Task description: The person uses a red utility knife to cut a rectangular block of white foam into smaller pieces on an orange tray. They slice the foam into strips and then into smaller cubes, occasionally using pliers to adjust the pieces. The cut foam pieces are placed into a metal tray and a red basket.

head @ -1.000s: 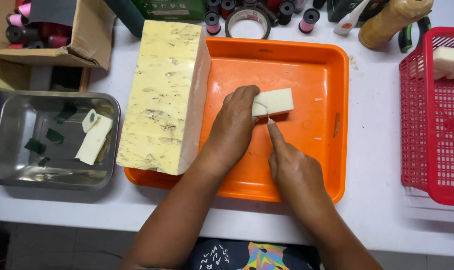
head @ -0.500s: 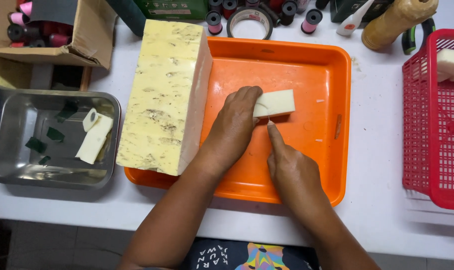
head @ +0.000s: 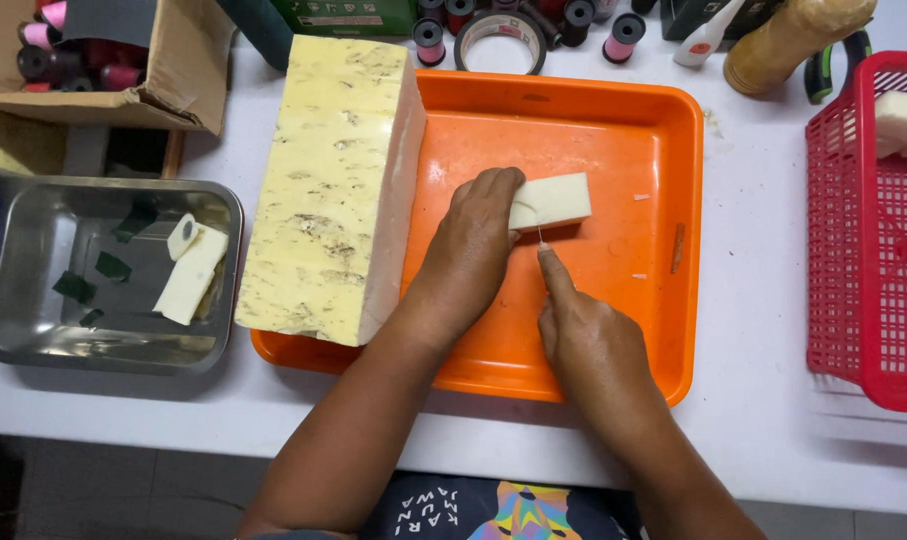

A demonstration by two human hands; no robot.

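Observation:
A small pale-yellow block piece lies in the orange tray. My left hand presses down on its left end and holds it in place. My right hand is just below the piece, index finger stretched out along a thin blade whose tip meets the piece's near edge. A big speckled yellow block stands on the tray's left side, right beside my left forearm.
A steel pan at the left holds pale offcuts and dark green scraps. A red basket at the right holds a pale block. Thread spools, a tape roll and a cardboard box line the far edge.
Both hands stay on the small piece with almost no movement; the view has shifted slightly.

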